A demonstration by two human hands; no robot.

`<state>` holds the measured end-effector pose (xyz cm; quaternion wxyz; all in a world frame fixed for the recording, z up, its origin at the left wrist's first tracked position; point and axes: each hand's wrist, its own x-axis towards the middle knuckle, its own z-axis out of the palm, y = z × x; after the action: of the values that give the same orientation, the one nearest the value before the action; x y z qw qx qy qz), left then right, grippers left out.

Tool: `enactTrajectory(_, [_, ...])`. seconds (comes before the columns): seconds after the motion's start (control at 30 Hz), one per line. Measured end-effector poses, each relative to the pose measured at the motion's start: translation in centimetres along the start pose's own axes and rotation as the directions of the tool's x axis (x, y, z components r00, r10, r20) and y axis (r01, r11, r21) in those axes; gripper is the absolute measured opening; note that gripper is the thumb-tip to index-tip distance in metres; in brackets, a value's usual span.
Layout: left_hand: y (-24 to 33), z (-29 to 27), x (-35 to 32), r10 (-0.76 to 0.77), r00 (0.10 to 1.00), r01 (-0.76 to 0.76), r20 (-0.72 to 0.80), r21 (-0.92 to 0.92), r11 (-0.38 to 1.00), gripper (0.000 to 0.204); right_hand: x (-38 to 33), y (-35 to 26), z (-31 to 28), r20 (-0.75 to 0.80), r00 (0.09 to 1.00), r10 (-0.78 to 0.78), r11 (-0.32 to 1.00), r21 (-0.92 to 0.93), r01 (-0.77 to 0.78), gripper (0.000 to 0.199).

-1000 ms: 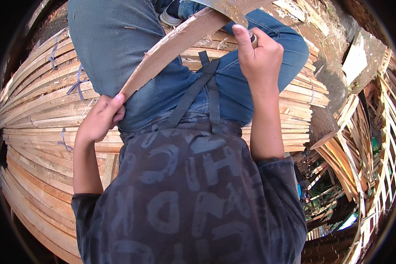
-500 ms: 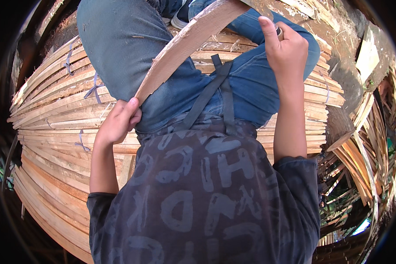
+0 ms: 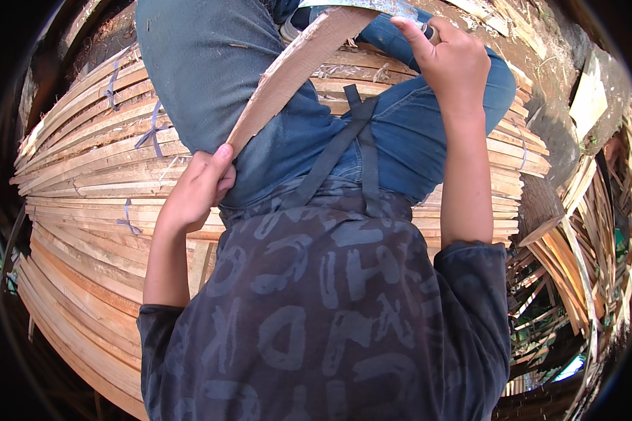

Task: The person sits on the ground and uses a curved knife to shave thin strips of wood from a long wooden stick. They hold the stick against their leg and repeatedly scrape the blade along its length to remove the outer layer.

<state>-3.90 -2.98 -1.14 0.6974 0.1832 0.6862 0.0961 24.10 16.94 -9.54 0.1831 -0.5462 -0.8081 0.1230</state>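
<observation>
A long flat strip of pale wood (image 3: 288,81) with a rough, splintered edge slants over my lap, away from me and to the right. Its near end is pinched in my left hand (image 3: 200,184), thumb on top, beside my left thigh. Above my right knee, my right hand (image 3: 456,67) is closed round the handle of a machete, thumb stretched along it. The machete's broad, mottled grey blade (image 3: 361,4) reaches left across the far end of the strip; the picture's upper edge cuts part of it off.
I sit on stacked wooden slats (image 3: 84,238), several bundles tied with a purplish strap (image 3: 151,133). At the right lie a cut log (image 3: 541,210), a grey rock (image 3: 555,119), and a heap of thin wood strips (image 3: 576,274). Shavings (image 3: 337,70) lie between my legs.
The machete blade has come lower into view across the strip's far end. My right hand has shifted slightly left. My left hand and the near end of the strip have moved slightly right.
</observation>
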Motion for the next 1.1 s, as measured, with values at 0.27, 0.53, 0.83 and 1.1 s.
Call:
enactTrajectory(0.27, [-0.4,-1.0,0.3,-0.002,0.998,0.000,0.060,0.027,1.000,0.065,1.2,7.0,-1.5,0.023,0.972,0.235,0.972,-0.012,-0.234,0.066])
enactTrajectory(0.53, [-1.0,-1.1,0.6,0.031,0.999,-0.033,0.034,0.062,0.998,0.066,-1.4,0.0,-2.0,0.157,0.962,0.226,0.958,0.146,-0.249,0.062])
enactTrajectory(0.83, [-0.7,-1.0,0.3,0.032,0.999,-0.033,0.022,0.046,0.998,0.068,2.6,1.3,-2.1,0.134,0.965,0.225,0.974,-0.021,-0.224,0.049])
enactTrajectory(1.1, [-1.3,-1.4,0.2,0.056,0.997,-0.058,0.059,0.035,0.998,0.065,0.7,1.2,-2.3,0.004,1.000,0.003,0.999,-0.044,-0.002,0.061])
